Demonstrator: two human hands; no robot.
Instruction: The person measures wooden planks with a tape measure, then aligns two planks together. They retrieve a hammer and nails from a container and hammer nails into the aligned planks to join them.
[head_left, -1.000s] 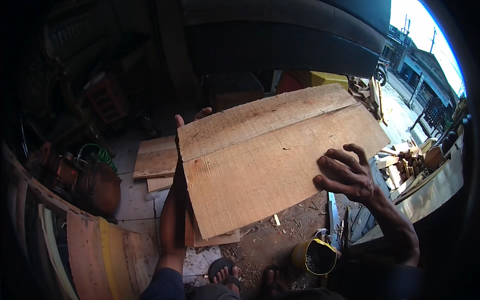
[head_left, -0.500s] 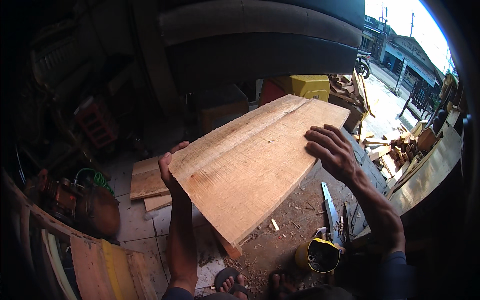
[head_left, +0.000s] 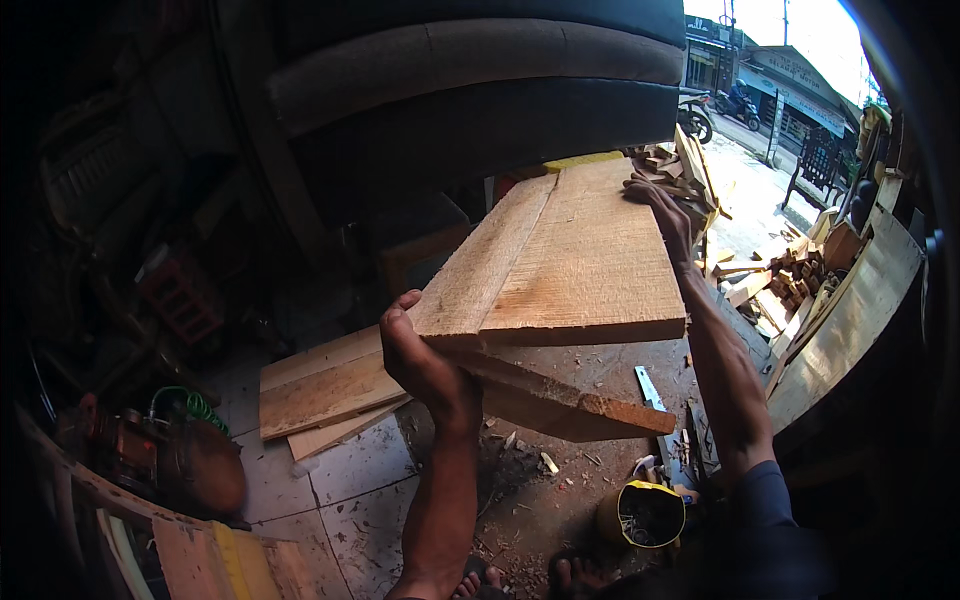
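Note:
A broad rough-sawn wooden board [head_left: 575, 255], with a seam running along its length, is raised in front of me, its cut end facing me. My left hand [head_left: 425, 365] grips its near left corner, most of the fingers hidden beneath. At the far right edge, my right hand [head_left: 655, 205] holds the board with fingers bent over the top. A second thick wooden piece [head_left: 575, 410] shows below the board; what supports it is hidden. More planks [head_left: 325, 390] lie stacked on the tiles beyond my left forearm.
A handsaw [head_left: 655, 395] and a yellow bucket [head_left: 645, 515] are on the chip-strewn floor at right. Scrap wood [head_left: 790, 275] is heaped farther right. An orange machine with a green coiled hose [head_left: 195, 405] stands at left. A dark padded seat [head_left: 480, 95] spans the back.
The board has turned, its near end swinging right and lifting, exposing the wooden piece below. My left hand moved right; my right hand slid toward the far end.

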